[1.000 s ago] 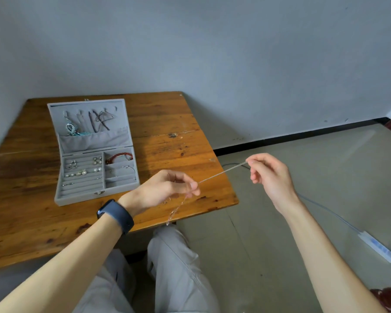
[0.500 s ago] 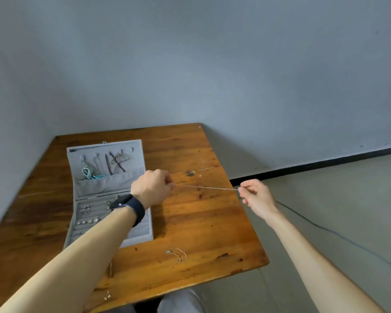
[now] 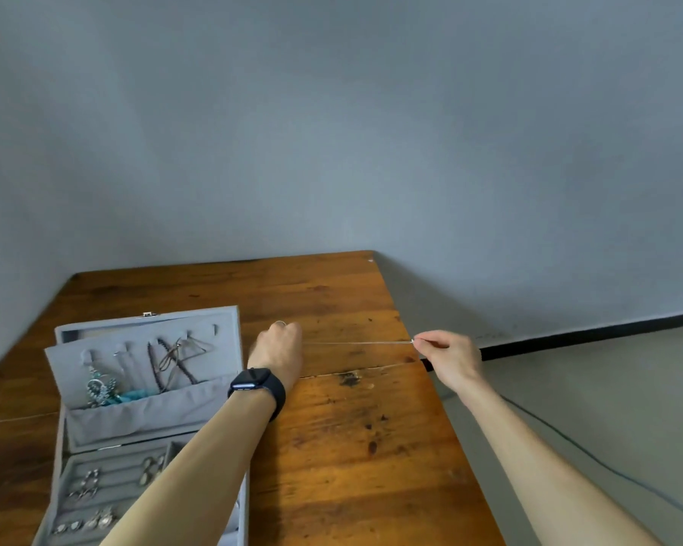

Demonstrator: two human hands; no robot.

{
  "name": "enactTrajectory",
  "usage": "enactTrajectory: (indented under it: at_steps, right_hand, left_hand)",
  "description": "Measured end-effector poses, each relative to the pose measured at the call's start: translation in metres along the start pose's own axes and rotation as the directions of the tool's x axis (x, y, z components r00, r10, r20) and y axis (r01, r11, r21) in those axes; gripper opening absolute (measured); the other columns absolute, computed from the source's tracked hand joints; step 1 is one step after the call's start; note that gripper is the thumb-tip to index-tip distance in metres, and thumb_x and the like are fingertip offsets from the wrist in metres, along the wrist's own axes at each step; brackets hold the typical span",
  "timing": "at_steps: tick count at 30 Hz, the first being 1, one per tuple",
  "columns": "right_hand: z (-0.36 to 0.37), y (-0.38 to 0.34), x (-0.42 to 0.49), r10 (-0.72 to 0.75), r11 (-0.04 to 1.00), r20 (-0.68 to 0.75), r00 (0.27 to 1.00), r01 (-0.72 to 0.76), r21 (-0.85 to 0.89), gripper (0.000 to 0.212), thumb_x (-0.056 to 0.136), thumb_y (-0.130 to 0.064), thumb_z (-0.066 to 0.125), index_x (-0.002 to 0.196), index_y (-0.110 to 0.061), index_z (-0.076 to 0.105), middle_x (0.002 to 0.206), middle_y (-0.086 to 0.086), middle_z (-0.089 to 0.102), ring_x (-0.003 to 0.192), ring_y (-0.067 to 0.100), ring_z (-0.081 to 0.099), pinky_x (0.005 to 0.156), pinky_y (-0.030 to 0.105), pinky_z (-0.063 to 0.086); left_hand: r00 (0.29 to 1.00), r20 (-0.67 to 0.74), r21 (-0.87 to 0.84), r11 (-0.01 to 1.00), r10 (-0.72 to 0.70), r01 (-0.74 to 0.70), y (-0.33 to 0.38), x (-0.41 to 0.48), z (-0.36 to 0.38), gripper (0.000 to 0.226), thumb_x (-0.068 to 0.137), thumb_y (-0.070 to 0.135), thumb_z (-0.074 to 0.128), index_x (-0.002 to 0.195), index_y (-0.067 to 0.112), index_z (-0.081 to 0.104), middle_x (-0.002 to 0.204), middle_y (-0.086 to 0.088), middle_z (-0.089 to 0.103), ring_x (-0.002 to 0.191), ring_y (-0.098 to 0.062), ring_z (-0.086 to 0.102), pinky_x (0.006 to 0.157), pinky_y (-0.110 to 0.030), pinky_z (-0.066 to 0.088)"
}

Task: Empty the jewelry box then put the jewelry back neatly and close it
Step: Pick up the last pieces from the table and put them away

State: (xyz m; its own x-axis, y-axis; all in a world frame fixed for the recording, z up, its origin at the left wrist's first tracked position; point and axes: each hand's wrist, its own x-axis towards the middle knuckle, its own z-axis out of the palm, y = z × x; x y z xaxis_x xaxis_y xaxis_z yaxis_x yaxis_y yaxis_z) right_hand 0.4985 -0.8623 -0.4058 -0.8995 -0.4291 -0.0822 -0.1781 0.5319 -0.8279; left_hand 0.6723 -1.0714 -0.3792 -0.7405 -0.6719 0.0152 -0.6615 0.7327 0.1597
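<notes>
The wooden table (image 3: pixel 351 447) is narrow on its right side, and that is the first hazard: the right hand (image 3: pixel 448 358) hangs past that edge, so anything it drops probably falls to the floor rather than the wood. The grey jewelry box (image 3: pixel 221 348) lies open at the left with its lid propped up. The left forearm crosses low over its tray, so a careless sweep could shove the box or scatter the earrings (image 3: pixel 91 482) seated there. The left hand (image 3: pixel 279 354) is curled into a fist around one end of a thin silver chain (image 3: pixel 355 342), just beside the lid, and the right thumb and forefinger pinch the other end. The chain runs taut between them above the table. A further pull may snap it or slip it from the pinch, and slack near the lid may snag it on the hanging necklaces (image 3: pixel 170 362).
</notes>
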Motion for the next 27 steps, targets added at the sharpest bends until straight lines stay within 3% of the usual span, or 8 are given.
enactTrajectory:
  at_steps: [4,8,11,16,22,27]
  right_hand:
    - [0.011,-0.004,0.024,0.031,0.999,0.01,0.999,-0.031,0.011,0.01,0.091,-0.029,0.071,0.098,-0.027,0.077,0.1,-0.013,0.07,0.098,0.008,0.059,0.087,0.023,0.043]
    - [0.024,0.0,0.031,0.02,0.999,0.007,1.0,-0.02,0.043,0.012,0.09,-0.03,0.071,0.1,-0.026,0.078,0.102,-0.013,0.07,0.107,0.012,0.061,0.095,0.026,0.046]
    - [0.029,0.003,0.027,-0.016,1.0,-0.017,1.0,0.016,0.014,0.023,0.092,-0.035,0.068,0.112,-0.026,0.075,0.118,-0.009,0.069,0.116,0.013,0.058,0.096,0.023,0.041]
    - [0.026,0.007,0.019,-0.009,0.999,-0.028,1.0,0.01,0.031,0.031,0.095,-0.035,0.064,0.124,-0.026,0.068,0.129,-0.005,0.065,0.123,0.018,0.056,0.107,0.034,0.044]
    - [0.002,-0.006,-0.03,-0.072,0.996,-0.075,0.995,0.075,0.038,0.024,0.097,-0.025,0.061,0.12,-0.025,0.067,0.116,-0.01,0.066,0.103,0.005,0.059,0.091,0.02,0.041]
    - [-0.011,-0.01,-0.124,-0.191,0.977,-0.077,0.979,0.197,0.083,0.02,0.095,-0.022,0.063,0.112,-0.031,0.069,0.11,-0.018,0.068,0.101,-0.005,0.061,0.09,0.013,0.047]
  left_hand:
    - [1.0,-0.02,-0.017,1.0,-0.012,0.011,-0.009,0.016,0.014,0.02,0.099,0.002,0.045,0.105,0.009,0.062,0.104,-0.009,0.058,0.093,-0.027,0.059,0.076,-0.038,0.055]
    - [0.994,-0.105,0.05,0.998,-0.025,0.03,-0.009,0.011,0.023,0.025,0.096,-0.002,0.042,0.109,0.01,0.059,0.116,-0.011,0.058,0.103,-0.031,0.053,0.075,-0.037,0.048]
    - [0.994,-0.097,0.054,0.997,-0.046,0.052,-0.009,0.01,0.024,0.03,0.093,-0.004,0.041,0.111,0.01,0.059,0.12,-0.011,0.057,0.107,-0.032,0.051,0.077,-0.038,0.047]
    - [0.997,-0.032,0.057,0.996,-0.068,0.069,0.001,0.002,0.016,0.027,0.09,0.003,0.042,0.11,0.01,0.058,0.12,-0.011,0.059,0.111,-0.03,0.05,0.079,-0.036,0.047]
    - [0.997,-0.023,0.0,0.997,0.08,-0.08,0.017,-0.045,0.001,0.039,0.095,0.02,0.044,0.133,0.016,0.051,0.141,-0.008,0.049,0.126,-0.028,0.046,0.096,-0.042,0.046]
    - [0.979,-0.076,-0.084,0.977,0.189,-0.195,0.02,-0.121,-0.011,0.045,0.099,0.034,0.043,0.142,0.023,0.046,0.149,-0.001,0.044,0.137,-0.024,0.038,0.107,-0.04,0.04]
